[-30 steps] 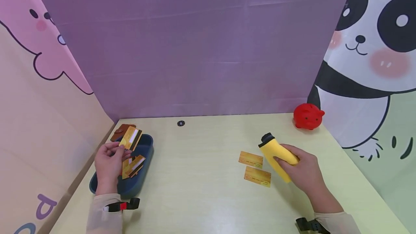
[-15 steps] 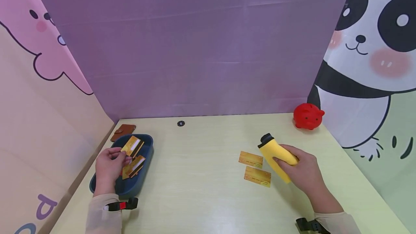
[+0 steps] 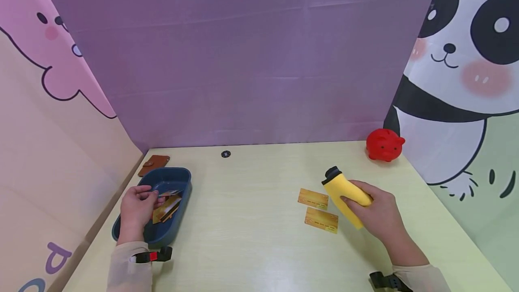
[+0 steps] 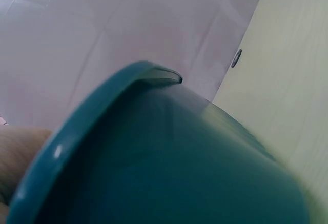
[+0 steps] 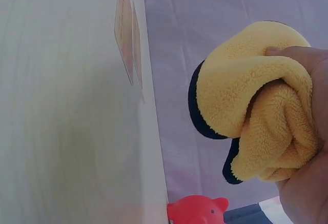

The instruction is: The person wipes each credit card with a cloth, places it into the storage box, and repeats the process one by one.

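Observation:
My left hand [image 3: 137, 208] reaches over the blue bin [image 3: 187, 193] and pinches a bank card [image 3: 169, 193], tilted so it shows almost edge-on. Below it, other gold bank cards [image 3: 161, 213] with dark stripes lie in the bin. The left wrist view is mostly filled by the bin's wall [image 4: 169, 157], with part of the hand at the left edge. On the right, my right hand [image 3: 377, 213] grips a folded yellow cloth [image 5: 246, 96] with black edging, held up off the table. Two gold cards [image 3: 313, 198] lie flat on the table beside the cloth.
Behind the bin lies a brown wallet [image 3: 154, 165]. A black round chip [image 3: 225, 153] sits near the table's back edge. The red piggy bank [image 3: 384, 145] stands at the back right corner. A purple backdrop [image 3: 259, 57] and printed side walls enclose the table [image 3: 243, 238].
The card in my left hand has come down into the bin and tipped from face-on to nearly edge-on. My right hand and the cloth have stayed almost still.

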